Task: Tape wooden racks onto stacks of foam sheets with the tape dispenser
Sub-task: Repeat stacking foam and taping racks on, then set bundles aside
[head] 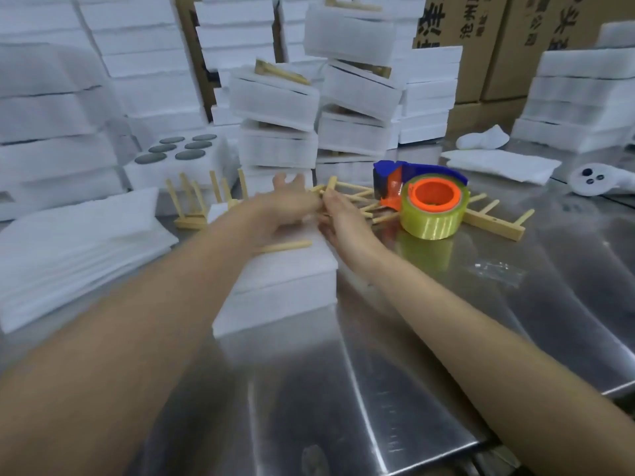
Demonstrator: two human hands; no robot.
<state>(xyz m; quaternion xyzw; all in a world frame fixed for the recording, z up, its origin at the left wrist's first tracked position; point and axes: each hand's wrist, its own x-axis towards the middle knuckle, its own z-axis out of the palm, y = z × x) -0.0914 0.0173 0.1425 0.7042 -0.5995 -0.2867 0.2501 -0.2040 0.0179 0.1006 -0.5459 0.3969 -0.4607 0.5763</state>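
While both hands meet at rack (347, 197) | L hand (288, 207), R hand (338, 214) fingers blurred, grip unclear | box (464, 22) print unreadable

Bright, motion-blurred, glare, edge distortion

You have one blue-and-orange tape dispenser with yellowish clear tape (429, 201), two bare hands, and six dark round holes in one white foam block (178, 159).

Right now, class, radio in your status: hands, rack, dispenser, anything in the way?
Both hands, left hand and right hand, at a wooden rack; grip blurred. Foam stack beneath them. Tape dispenser idle beside the right hand. Nothing blocking.
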